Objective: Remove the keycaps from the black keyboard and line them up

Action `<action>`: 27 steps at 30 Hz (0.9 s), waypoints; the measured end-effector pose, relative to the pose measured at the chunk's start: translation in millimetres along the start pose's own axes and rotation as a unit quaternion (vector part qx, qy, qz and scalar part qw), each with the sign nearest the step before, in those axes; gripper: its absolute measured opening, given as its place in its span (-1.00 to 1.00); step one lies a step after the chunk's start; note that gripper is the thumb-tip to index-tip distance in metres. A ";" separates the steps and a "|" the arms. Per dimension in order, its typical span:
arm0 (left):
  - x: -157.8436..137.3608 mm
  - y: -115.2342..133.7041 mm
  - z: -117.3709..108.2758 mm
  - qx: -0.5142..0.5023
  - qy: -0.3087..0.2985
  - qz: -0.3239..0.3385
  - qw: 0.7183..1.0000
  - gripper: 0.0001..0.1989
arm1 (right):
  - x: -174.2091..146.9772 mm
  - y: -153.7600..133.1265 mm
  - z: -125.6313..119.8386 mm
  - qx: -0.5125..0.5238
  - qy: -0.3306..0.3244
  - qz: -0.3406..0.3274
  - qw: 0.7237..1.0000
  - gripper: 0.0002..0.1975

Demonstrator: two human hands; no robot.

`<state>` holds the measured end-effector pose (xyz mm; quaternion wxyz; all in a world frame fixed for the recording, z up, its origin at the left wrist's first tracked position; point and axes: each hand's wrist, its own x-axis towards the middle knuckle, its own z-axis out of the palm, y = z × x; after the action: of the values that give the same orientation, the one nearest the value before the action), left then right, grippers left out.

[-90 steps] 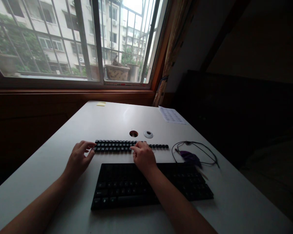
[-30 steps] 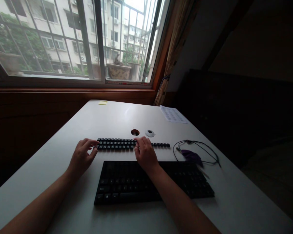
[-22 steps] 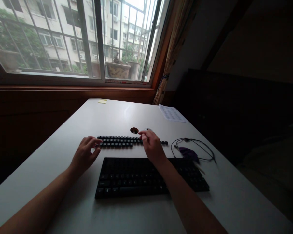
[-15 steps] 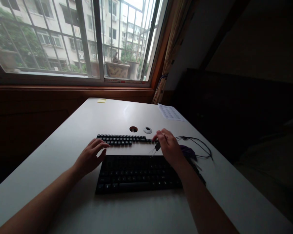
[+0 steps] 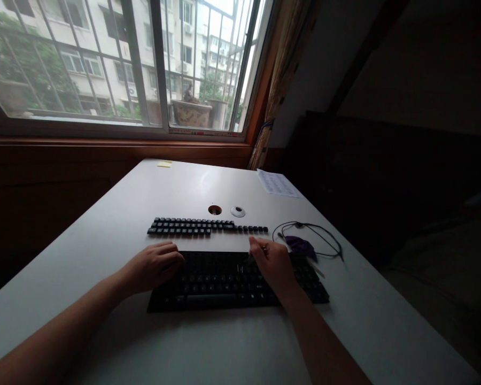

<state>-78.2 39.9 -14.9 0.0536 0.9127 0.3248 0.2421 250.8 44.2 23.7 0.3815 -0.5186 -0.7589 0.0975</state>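
A black keyboard lies in front of me, its upper rows bare of most keycaps as far as the dim light shows. My left hand is closed at the keyboard's upper left corner, fingers curled together over the edge. Over the upper right part of the board, my right hand pinches a wire keycap puller; its thin wire ends point down at the keys, and the handle is mostly hidden by the fingers. Behind the keyboard, loose black keycaps stand in neat rows on the white table.
Right of the keycaps are a coiled black cable and a purple cloth-like item. Farther back are a cable hole, a round grommet cover, printed paper and yellow sticky notes. A barred window lies beyond.
My right hand has moved down from the keycap rows to the keyboard with the puller. My left hand has come from beside the rows to the keyboard's upper left corner and closed.
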 end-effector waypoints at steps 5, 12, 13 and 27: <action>0.5 0.5 -1.5 -0.017 0.001 -0.008 1.000 -0.79 | -5.8 1.0 -6.2 -0.005 -0.022 -0.032 0.999 -0.53; -0.9 -0.8 -1.6 -0.007 -0.020 -0.009 1.000 -0.79 | -9.8 -1.5 -3.6 -0.009 -0.048 -0.046 0.998 -0.56; -0.9 -0.2 -2.3 -0.005 -0.028 -0.013 1.000 -0.78 | -10.4 -2.4 -2.0 -0.010 -0.050 -0.048 0.998 -0.56; 1.5 4.3 -6.8 -0.004 -0.032 -0.025 0.999 -0.77 | -10.3 -0.8 12.9 -0.018 -0.046 0.026 0.998 -0.52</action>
<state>-77.9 37.0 -7.2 0.0739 0.9113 0.3446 0.2127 243.3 38.1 10.3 0.3343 -0.5403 -0.7632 0.1174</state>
